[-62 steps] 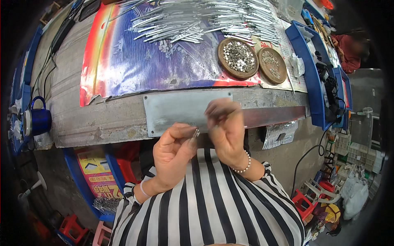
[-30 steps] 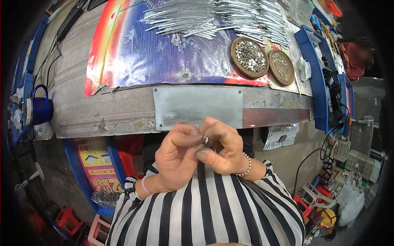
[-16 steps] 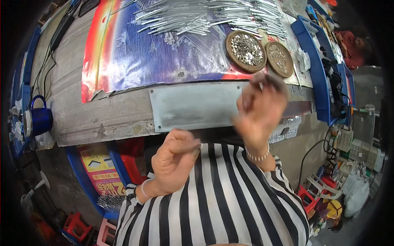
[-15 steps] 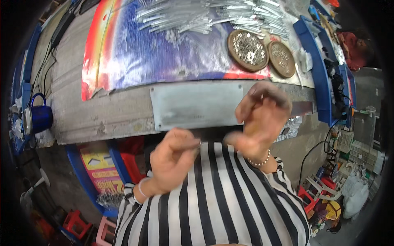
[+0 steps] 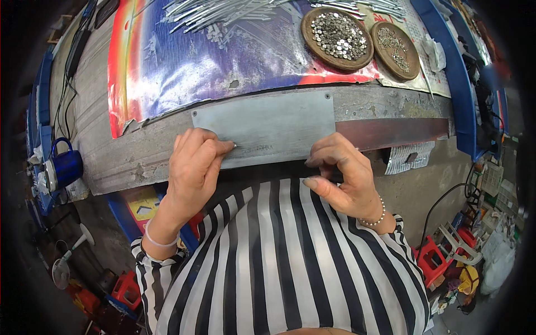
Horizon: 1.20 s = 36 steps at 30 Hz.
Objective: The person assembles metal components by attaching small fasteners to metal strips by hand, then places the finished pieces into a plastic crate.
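A grey metal plate (image 5: 268, 123) with screws in its corners lies along the table's near edge. Over the plate's left part, my left hand (image 5: 192, 167) is closed in a pinch on a small shiny metal piece (image 5: 237, 146), too small to name exactly. My right hand (image 5: 349, 181) hovers by the plate's near right corner, thumb apart from the curled fingers, with nothing visible between them. Beyond the plate stand a round brown dish (image 5: 308, 47) of small silvery discs and a second brown dish (image 5: 413, 53) holding small metal pins or rivets.
Long thin metal strips (image 5: 218, 14) are heaped on the colourful sheet (image 5: 184, 72) at the back. A blue bin (image 5: 460, 84) edges the table at right. A blue mug (image 5: 68, 166) stands at left. A reddish-brown strip (image 5: 391, 133) lies right of the plate.
My left hand has moved left and forward onto the plate. My right hand has lowered and turned palm-down toward the plate's near edge. The view has shifted.
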{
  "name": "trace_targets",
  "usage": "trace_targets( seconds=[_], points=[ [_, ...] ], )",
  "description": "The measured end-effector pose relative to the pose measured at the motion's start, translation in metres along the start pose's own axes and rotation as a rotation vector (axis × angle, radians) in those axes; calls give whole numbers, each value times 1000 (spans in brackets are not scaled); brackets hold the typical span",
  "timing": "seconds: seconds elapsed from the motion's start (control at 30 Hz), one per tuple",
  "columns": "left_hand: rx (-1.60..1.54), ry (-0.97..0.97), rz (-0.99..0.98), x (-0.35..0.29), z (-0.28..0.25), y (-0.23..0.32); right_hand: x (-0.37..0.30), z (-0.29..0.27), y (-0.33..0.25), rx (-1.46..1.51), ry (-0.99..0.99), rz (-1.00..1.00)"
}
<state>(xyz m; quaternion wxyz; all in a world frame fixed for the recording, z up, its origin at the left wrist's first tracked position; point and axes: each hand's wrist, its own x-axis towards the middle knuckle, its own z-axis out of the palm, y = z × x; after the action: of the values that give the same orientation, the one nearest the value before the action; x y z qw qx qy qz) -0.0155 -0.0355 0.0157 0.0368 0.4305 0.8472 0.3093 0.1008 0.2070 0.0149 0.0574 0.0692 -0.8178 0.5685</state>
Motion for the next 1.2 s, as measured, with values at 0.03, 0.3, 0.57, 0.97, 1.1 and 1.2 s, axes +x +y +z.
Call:
trace_targets(
  seconds=[0.03,0.3,0.57,0.97,1.1,1.2],
  points=[
    [-38,0,-12,2,3,0,0,-2,1,10,5,6],
    [-61,-15,29,18,22,14,2,-4,-2,217,-134,-85],
    [-194,-12,137,35,40,22,36,38,-71,11,41,-695],
    [-178,225,-163,-10,0,10,66,43,-155,390,-742,-930],
    [-97,173,-39,-12,5,1,43,65,-124,408,-591,-840],
    [-92,132,-1,-4,9,-4,43,66,-87,276,-379,-695]
  ],
)
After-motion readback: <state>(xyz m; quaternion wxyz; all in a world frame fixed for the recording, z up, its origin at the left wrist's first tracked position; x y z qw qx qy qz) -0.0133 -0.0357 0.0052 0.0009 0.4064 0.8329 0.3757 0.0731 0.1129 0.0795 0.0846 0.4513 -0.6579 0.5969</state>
